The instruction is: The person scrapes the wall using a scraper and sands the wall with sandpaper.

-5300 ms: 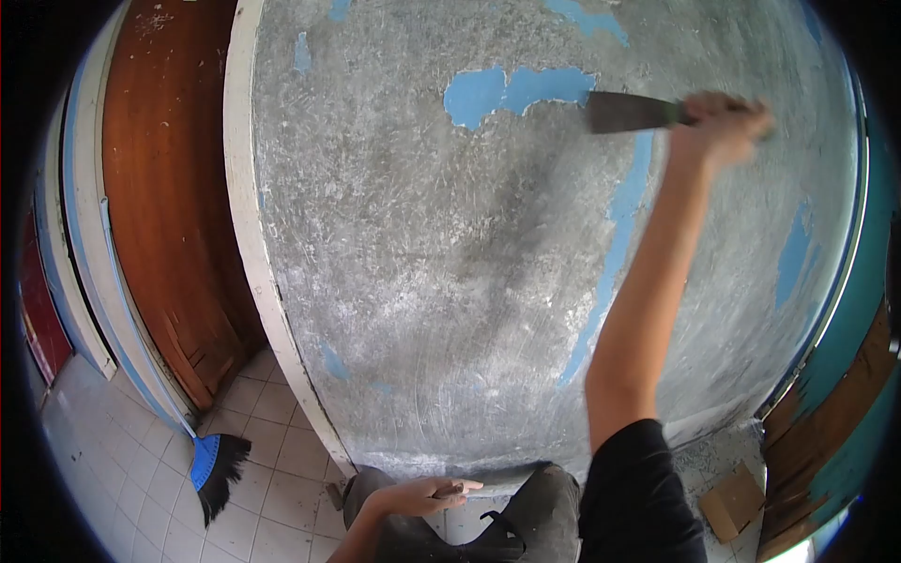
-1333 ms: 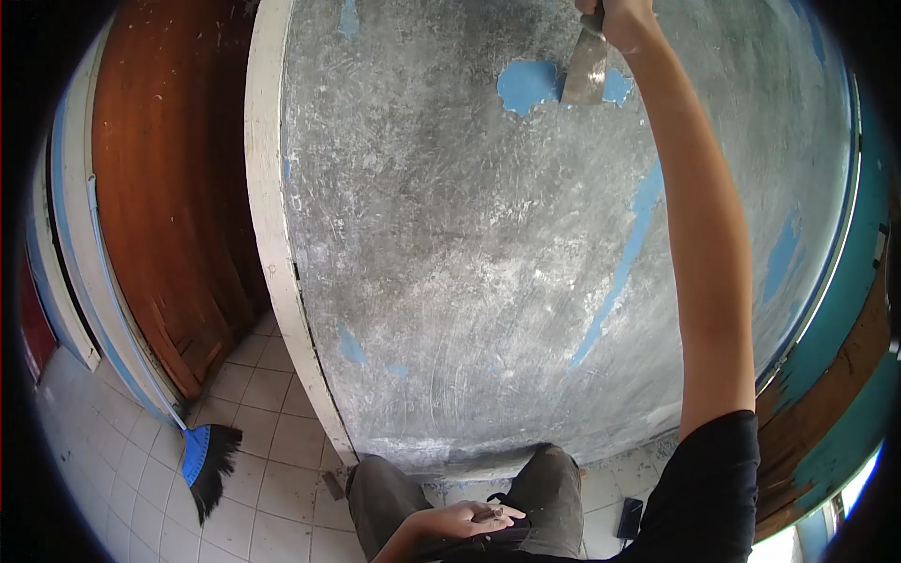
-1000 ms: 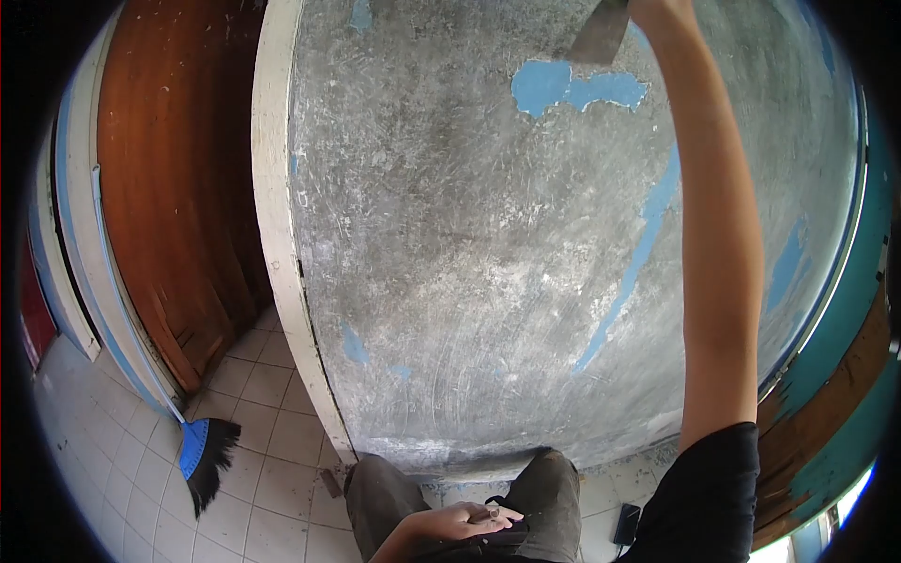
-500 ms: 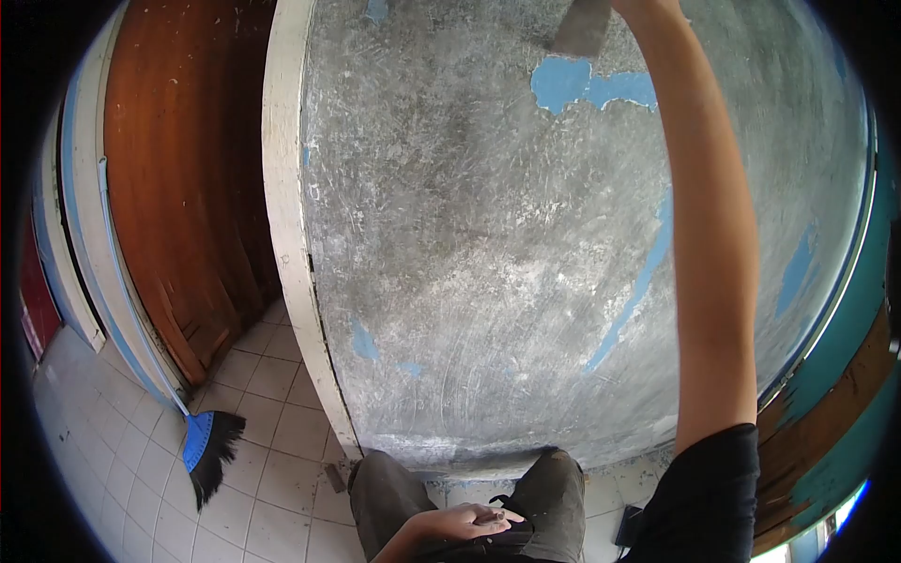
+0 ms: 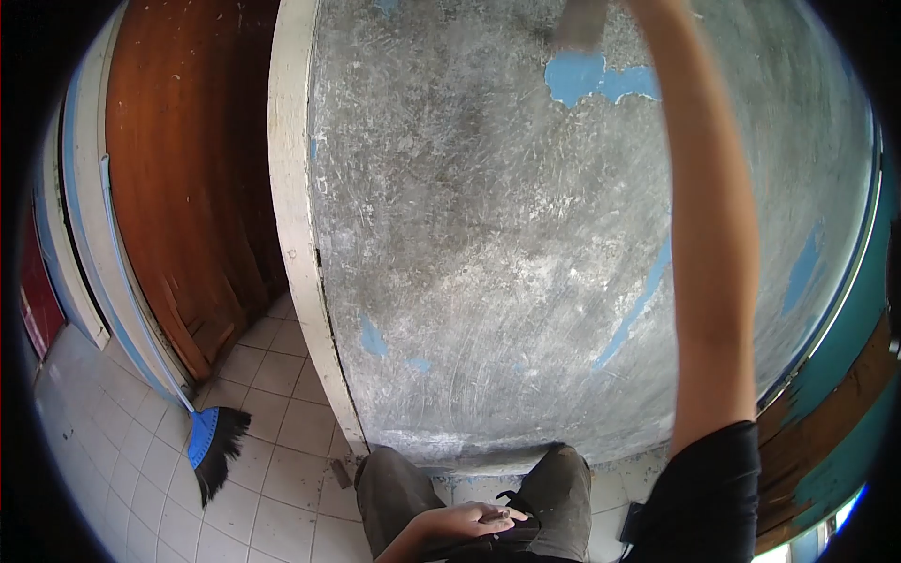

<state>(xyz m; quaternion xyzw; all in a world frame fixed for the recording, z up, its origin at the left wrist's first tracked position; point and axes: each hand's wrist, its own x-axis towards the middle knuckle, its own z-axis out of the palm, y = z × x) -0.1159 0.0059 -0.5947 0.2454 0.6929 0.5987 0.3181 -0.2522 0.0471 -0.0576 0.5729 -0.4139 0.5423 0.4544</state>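
Note:
At the top edge my right hand [image 5: 660,6], blurred and partly cut off, grips a scraper [image 5: 582,26]. Its wide grey blade lies against the wall [image 5: 488,206], just above a patch of blue paint [image 5: 577,79]; the handle is mostly hidden. The wall is bare, scratched grey with a few other blue remnants, among them a long slanting strip [image 5: 638,305]. Low in the view, my left hand [image 5: 474,519] rests over my lap with its fingers curled. Something small and brownish shows at those fingers, too small to name.
A broom [image 5: 208,446] with a blue head and black bristles leans at the left near a brown wooden door [image 5: 188,169]. A white door frame [image 5: 293,188] borders the wall. Debris lies on the tiled floor [image 5: 272,474]; a dark object [image 5: 632,522] is beside my right leg.
My right hand and the scraper have shifted slightly upward and are more blurred. The whole view has moved a little. My left hand stays at my lap.

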